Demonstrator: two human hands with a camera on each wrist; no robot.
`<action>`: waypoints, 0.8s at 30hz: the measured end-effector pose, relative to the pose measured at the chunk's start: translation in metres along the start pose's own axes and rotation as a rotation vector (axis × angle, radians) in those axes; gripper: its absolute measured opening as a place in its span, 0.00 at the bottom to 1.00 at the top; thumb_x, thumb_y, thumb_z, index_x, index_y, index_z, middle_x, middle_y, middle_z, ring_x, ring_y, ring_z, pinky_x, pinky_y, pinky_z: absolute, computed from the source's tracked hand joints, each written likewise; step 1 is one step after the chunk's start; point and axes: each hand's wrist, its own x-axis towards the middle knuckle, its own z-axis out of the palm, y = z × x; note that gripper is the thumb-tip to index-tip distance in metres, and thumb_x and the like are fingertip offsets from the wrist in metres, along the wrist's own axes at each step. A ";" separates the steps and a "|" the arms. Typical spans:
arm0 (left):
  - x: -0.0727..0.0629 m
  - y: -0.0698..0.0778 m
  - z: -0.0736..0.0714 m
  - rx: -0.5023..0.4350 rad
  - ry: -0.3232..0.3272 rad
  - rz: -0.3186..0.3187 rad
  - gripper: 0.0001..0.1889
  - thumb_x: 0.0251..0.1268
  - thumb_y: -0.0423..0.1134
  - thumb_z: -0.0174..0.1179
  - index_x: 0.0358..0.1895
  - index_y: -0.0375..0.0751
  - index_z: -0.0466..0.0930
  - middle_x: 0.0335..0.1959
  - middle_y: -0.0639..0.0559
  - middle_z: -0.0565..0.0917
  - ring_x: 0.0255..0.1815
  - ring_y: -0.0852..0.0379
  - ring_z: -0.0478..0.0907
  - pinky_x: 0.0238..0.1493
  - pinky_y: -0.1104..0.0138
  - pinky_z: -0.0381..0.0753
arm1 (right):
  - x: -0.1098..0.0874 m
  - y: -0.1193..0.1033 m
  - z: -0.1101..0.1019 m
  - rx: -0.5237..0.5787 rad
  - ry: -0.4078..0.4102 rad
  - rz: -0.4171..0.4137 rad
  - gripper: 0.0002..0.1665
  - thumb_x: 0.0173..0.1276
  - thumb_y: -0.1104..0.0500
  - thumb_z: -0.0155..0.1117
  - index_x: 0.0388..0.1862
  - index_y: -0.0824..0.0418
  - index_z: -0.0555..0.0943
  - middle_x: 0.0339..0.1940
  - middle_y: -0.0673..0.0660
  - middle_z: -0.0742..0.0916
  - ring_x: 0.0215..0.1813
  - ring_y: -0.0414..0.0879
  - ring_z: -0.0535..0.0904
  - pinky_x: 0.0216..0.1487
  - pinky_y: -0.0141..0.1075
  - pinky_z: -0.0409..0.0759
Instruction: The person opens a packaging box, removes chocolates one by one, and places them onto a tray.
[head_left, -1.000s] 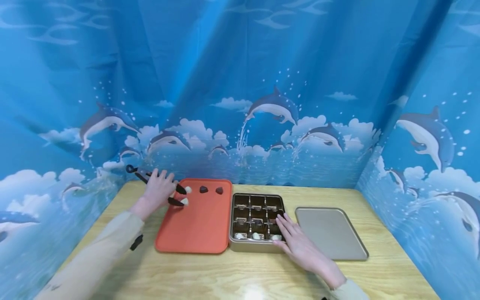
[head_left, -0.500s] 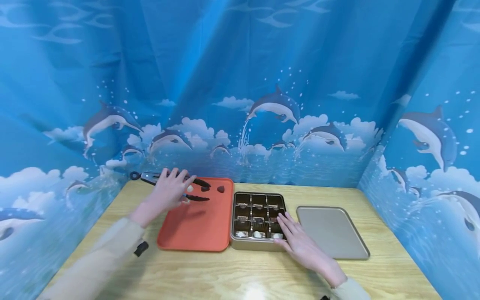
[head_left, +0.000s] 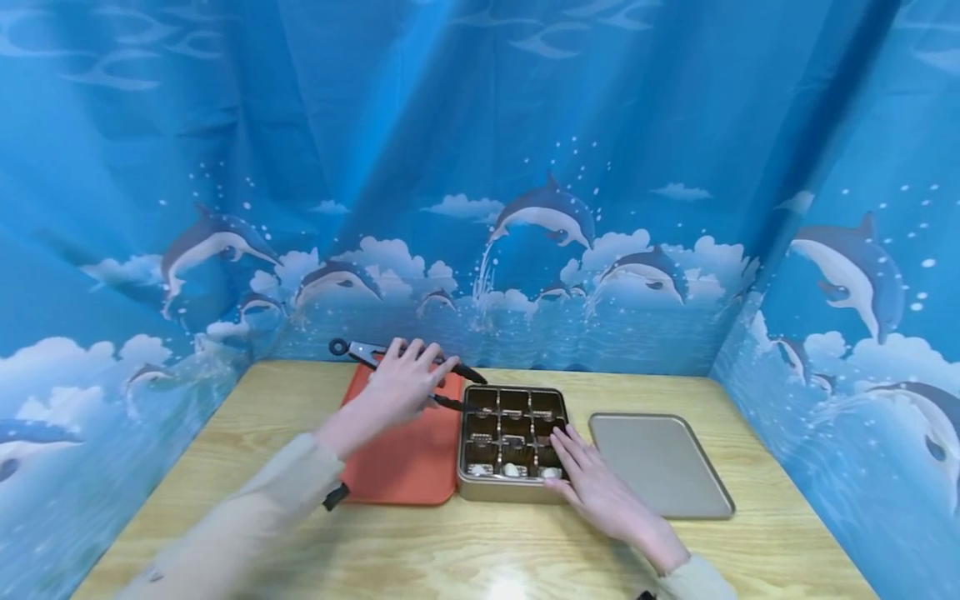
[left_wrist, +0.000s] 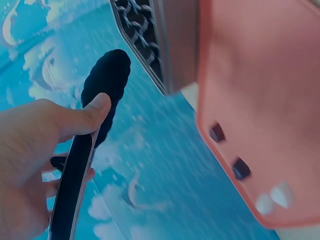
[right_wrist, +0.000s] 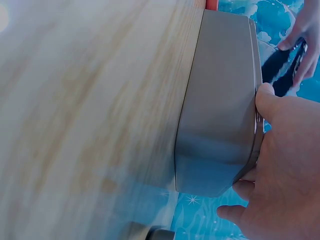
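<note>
My left hand (head_left: 397, 383) grips black-and-metal tongs (left_wrist: 75, 167), its thumb pressed along one arm and its other fingers wrapped on the far side; my right hand (head_left: 596, 492) rests at the right front corner of a metal tin (head_left: 502, 490), thumb on the front rim, fingers extended over the right rim. The tin stands on a wooden desk (head_left: 390, 542), divided into nine compartments, three by three, with white pieces (head_left: 512, 470) in the front row. Just beside its left wall lies an orange tray (head_left: 397, 471); to the right, apart from the tin, a shallow metal lid (head_left: 660, 467) lies flat. A blue dolphin-printed curtain (head_left: 450, 100) hangs behind the desk. In the head view my left hand, forearm and sleeve (head_left: 255, 500) cover much of the tray's left and far parts; the left wrist view shows two dark pieces (left_wrist: 241, 168) and two pale pieces (left_wrist: 282, 194) near its far edge. The tin's raised left wall stands between tray and compartments. The tongs are raised, their ring end at the far left above the tray, their parted tips pointing right at the tin's far left corner; their long axis runs left to right, slanting slightly toward me at the tips.
</note>
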 end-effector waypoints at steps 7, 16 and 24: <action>0.027 0.028 -0.011 0.000 -0.042 0.058 0.36 0.59 0.61 0.69 0.69 0.50 0.76 0.53 0.46 0.76 0.51 0.45 0.72 0.49 0.54 0.69 | 0.001 0.001 -0.001 0.003 0.000 -0.001 0.44 0.80 0.42 0.51 0.80 0.70 0.54 0.81 0.68 0.57 0.82 0.60 0.47 0.77 0.58 0.52; 0.061 0.059 -0.033 0.050 -0.254 0.107 0.29 0.62 0.65 0.65 0.63 0.57 0.82 0.57 0.51 0.77 0.56 0.49 0.74 0.60 0.53 0.70 | 0.003 0.004 -0.001 -0.007 -0.007 0.002 0.44 0.80 0.42 0.50 0.81 0.69 0.54 0.81 0.67 0.57 0.83 0.59 0.46 0.77 0.57 0.52; 0.090 0.078 -0.038 0.115 -0.444 0.108 0.25 0.62 0.64 0.66 0.54 0.54 0.87 0.54 0.52 0.81 0.55 0.50 0.76 0.64 0.54 0.68 | 0.003 0.003 -0.002 -0.008 0.001 -0.001 0.44 0.80 0.42 0.50 0.80 0.70 0.55 0.81 0.68 0.58 0.82 0.60 0.47 0.77 0.58 0.52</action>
